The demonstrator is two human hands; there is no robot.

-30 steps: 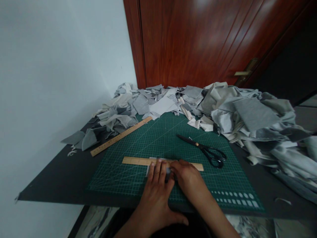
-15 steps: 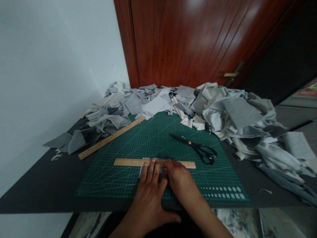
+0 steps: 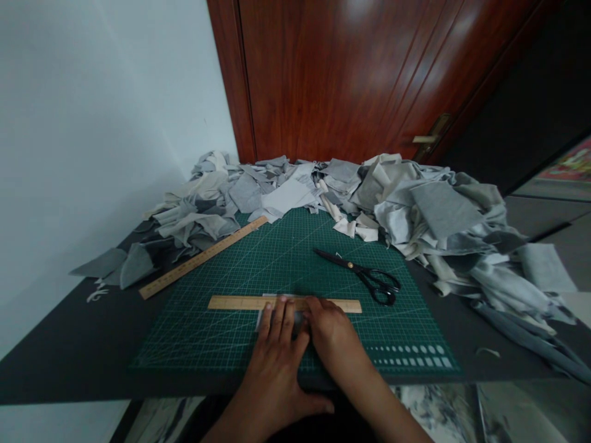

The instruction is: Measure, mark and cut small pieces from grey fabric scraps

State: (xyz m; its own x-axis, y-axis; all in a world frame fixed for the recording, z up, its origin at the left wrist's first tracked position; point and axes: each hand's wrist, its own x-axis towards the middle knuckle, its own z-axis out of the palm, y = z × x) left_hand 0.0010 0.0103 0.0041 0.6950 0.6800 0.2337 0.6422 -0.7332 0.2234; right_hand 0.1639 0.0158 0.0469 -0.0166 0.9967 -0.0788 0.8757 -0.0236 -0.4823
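While left hand (image 3: 277, 360) lies flat, outstretched onto nearer wooden ruler (image 3: 235, 302), right hand (image 3: 331, 327) curls there, hold unclear; black scissors (image 3: 351, 266) beyond ruler, rightward.

Left grip (image 3: 279, 354) lies palm down, fingers stretched forward, thumb splayed right. Right grip (image 3: 330, 326) sits curled just beside it, fingertips partly hidden. Forearms (image 3: 381, 391) angle inward.
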